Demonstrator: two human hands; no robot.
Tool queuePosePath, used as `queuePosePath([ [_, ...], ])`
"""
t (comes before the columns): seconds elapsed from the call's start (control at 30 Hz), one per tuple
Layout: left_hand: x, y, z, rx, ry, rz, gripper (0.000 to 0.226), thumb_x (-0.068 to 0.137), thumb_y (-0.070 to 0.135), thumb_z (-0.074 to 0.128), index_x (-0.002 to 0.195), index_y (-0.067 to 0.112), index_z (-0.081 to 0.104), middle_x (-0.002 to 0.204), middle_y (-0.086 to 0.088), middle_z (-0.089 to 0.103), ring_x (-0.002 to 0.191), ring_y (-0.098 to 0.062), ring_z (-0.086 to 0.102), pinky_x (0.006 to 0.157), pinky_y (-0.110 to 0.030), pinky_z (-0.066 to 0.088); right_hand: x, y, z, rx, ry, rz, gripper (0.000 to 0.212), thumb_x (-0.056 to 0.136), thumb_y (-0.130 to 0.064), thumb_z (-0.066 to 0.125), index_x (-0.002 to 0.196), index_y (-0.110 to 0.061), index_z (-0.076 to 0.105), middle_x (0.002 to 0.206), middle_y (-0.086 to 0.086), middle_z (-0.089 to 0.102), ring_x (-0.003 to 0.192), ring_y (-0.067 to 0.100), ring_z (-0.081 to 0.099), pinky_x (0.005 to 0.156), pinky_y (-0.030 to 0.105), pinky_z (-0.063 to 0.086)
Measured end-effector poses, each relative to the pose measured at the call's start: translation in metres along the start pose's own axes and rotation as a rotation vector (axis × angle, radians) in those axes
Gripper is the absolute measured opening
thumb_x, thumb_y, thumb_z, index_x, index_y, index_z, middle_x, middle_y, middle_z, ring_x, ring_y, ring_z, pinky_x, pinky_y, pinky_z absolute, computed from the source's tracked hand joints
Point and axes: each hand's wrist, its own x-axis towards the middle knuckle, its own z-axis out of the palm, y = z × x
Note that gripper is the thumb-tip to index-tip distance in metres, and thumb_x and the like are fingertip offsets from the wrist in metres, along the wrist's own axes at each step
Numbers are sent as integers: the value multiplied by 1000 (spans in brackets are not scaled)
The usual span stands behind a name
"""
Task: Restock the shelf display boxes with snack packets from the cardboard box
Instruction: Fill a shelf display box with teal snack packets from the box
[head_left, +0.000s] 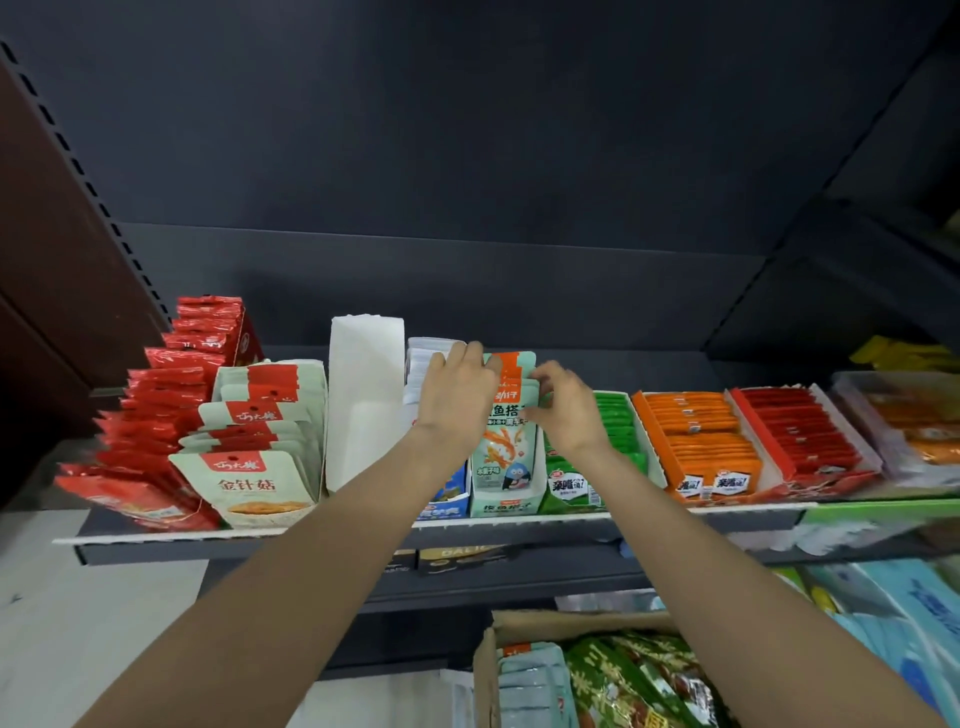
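Nearest to you, at the bottom edge, the open cardboard box (491, 670) holds pale teal snack packets (530, 680) standing on edge and a green patterned bag (639, 686) beside them. Your forearms reach up from there to the dark shelf (249, 543), which has a white strip along its front lip and a dark back panel (467, 156) rising behind it.

Your left hand (454, 397) lies with its fingers curled over the top of the packets in the teal display box (506, 506), and your right hand (563, 408) pinches the upper right edge of the front teal-and-orange packet (506, 431) standing in that box. The two hands sit near each other, on either side of the packet's orange header.

Along the shelf, from your left: loose red packets (156, 415), a box of pale green packets with red bands (254, 452), a white display box (363, 395), a blue box (441, 499) partly hidden by your left arm, then green (618, 426), orange (696, 436) and red (800, 431) rows. A brown slotted upright (62, 218) stands at far left. Below the shelf on the right lie light blue packages (904, 603).
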Motion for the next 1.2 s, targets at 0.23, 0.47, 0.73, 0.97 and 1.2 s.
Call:
queuePosePath([
  [0.23,-61,28,-8,-243,-9,-86,35,94,15,47,129,17,47,125,-4,51,116,-23,43,93,-34,34,-57,16,-33,-69,-96,-135,21,90,-10,60,111,-11,63,111,3,60,92,10,56,85,18,44],
  [0.47,-146,106,12,-439,-131,-106,27,94,20,46,118,12,54,115,-6,56,112,-26,50,88,-35,40,-154,73,-48,13,-353,-127,14,91,-12,58,103,-12,65,99,5,69,85,14,61,77,26,47],
  [0.73,-243,191,79,-337,-501,-241,40,96,27,45,133,12,44,137,-6,42,125,-25,39,98,-37,39,-251,186,-24,-271,-636,-49,33,89,-21,61,122,-20,57,123,3,58,114,20,55,95,34,46],
  [0.97,-303,204,130,-341,-887,-304,75,93,50,47,151,22,10,158,3,-18,146,-26,-7,118,-44,8,-279,221,-10,-566,-639,14,57,87,-29,65,131,-20,30,132,14,38,121,32,41,84,43,47],
  [1.2,-296,207,129,-356,-851,-363,73,89,52,54,148,19,28,159,2,-3,145,-28,9,115,-45,22,-274,221,-15,-568,-582,18,32,87,-20,67,112,-4,52,107,17,62,96,31,62,70,37,50],
])
